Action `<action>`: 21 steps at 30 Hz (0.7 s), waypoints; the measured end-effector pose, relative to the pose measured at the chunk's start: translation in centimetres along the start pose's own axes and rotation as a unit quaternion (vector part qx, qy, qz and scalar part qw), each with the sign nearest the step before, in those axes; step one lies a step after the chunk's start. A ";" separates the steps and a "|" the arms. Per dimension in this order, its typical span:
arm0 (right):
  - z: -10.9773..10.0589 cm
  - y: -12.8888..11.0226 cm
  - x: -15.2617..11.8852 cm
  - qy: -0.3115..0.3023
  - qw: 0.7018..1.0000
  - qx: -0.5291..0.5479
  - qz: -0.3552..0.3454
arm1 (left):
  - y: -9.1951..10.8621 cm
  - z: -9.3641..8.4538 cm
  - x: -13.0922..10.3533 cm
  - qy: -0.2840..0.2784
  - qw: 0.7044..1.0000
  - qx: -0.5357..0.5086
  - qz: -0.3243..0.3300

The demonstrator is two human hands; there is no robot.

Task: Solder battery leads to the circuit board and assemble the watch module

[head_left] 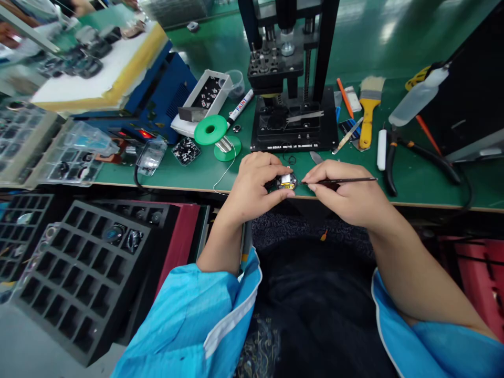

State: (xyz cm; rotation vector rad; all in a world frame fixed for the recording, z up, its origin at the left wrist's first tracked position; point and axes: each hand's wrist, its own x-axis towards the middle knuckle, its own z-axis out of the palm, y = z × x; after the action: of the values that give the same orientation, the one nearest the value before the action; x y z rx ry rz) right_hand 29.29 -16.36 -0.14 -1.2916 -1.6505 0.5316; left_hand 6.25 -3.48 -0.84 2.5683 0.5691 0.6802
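Observation:
At the table's front edge, my left hand (260, 181) is closed around an opened watch (287, 181), thumb and fingers gripping its sides. The watch's dark round case shows a silver part and a yellow strip inside. From the right, my right hand (342, 190) pinches slim dark tweezers (350, 180), held nearly level. Their tip lies beside the watch's right rim; whether it touches is too small to tell. Just beyond my hands is a thin black ring (291, 159) in front of the black press (295, 123).
Left stand a solder wire spool (211, 129), a paint marker (241, 106), a box of small parts (208, 93) and a blue machine (157, 94). A brush (369, 110), pliers (425, 157) and a bottle (419, 97) lie right. Below left is a compartmented foam tray (84, 273).

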 end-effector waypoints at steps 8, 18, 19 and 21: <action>0.0 0.0 -0.1 0.002 1.000 0.007 0.012 | -0.1 0.1 -0.1 0.004 1.000 -0.003 0.003; -0.1 -0.3 0.1 -0.006 1.000 -0.002 0.026 | 0.0 -0.2 0.1 -0.011 1.000 -0.003 -0.007; -0.1 -0.3 0.1 -0.007 1.000 -0.002 0.028 | 0.0 -0.2 0.1 -0.015 1.000 -0.002 -0.010; -0.1 -0.3 0.0 -0.008 0.999 -0.003 0.032 | 0.0 -0.2 0.1 -0.022 1.000 0.002 -0.016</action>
State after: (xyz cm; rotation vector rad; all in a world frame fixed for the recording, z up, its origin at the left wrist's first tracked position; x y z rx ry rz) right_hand 29.27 -16.48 0.16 -1.3513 -1.6293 0.5756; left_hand 6.22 -3.37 -0.64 2.5643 0.5973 0.6107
